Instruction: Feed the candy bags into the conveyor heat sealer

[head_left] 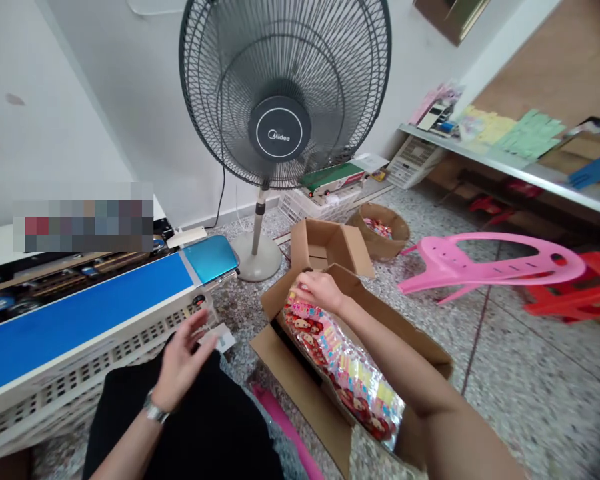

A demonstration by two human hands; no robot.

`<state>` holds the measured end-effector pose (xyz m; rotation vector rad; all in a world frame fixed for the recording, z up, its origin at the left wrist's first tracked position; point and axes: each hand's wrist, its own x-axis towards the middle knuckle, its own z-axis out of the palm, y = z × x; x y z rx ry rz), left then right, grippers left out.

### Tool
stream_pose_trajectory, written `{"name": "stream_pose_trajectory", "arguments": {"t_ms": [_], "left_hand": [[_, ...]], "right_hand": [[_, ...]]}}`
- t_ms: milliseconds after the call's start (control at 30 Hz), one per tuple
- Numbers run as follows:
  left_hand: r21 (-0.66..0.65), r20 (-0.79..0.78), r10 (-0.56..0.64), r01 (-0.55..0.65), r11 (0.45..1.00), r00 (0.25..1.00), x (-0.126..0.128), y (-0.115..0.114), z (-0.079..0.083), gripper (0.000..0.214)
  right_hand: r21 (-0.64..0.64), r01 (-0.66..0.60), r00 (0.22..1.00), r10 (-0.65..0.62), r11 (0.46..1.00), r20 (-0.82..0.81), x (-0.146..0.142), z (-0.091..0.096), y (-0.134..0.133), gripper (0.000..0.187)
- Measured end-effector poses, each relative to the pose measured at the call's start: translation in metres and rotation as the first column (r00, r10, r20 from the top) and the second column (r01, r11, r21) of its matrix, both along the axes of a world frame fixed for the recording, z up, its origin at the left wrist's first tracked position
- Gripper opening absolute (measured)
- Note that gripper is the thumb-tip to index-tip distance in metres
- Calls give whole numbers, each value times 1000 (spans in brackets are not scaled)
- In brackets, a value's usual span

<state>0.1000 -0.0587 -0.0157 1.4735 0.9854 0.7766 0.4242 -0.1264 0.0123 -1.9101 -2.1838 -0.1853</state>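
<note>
"What stands round the carton [305,397]?"

"Beyond it, the fan [280,127], dark grey, the top of its cage cut off. Left of the carton runs the blue belt [90,320], its left end out of the picture. To the carton's right is the pink chair [445,257]."

"And the carton itself?"

"Brown, open, with its flaps spread. Most of its floor is out of sight."

"How does the strip [340,360] look?"

"It's inside the carton: long, shiny, in crinkled clear film with bright glare. Pink, yellow and some blue show, and red figures repeat along it."

"Is any of it hidden?"

"The end at the carton's far left corner goes under fingers. The right forearm crosses the carton close beside the strip, so I can't tell whether that edge runs on beneath. The printing is too blurred to read."

"Which way does it point?"

"Its long axis follows the carton's length, from the far left corner to the near right end."

"And the hands?"

"At the carton's far left corner, the right hand [320,291] has its fingers curled tight over the strip's end. Left of the carton, the left hand [180,363] is raised, thumb and fingers well parted. A silver watch [155,408] circles that wrist."
</note>
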Motion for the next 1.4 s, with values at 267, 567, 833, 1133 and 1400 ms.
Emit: {"name": "stream_pose_trajectory", "arguments": {"t_ms": [267, 567, 833, 1133, 1400], "left_hand": [[-299, 462, -326, 491, 818, 825, 50, -8, 20, 53], [-520, 542, 325, 6, 854, 775, -15, -4, -2, 33], [-430, 548, 392, -154, 890, 739, -63, 28, 10, 43], [-448, 521, 533, -318, 835, 666, -80, 44, 0, 42], [-148, 334, 515, -496, 856, 790, -104, 57, 10, 34]], "right_hand": [[-76, -369, 911, 345, 926, -224, -117, 49, 67, 20], [71, -244, 731, 231, 967, -642, -181, 44, 103, 40], [-167, -297, 456, -14, 940, -890, -229, -11, 99, 16], [-116, -323, 229, -41, 939, -972, -253, -19, 128, 17], [-137, -461, 265, -12, 877, -964, -256, -19, 137, 16]]}}
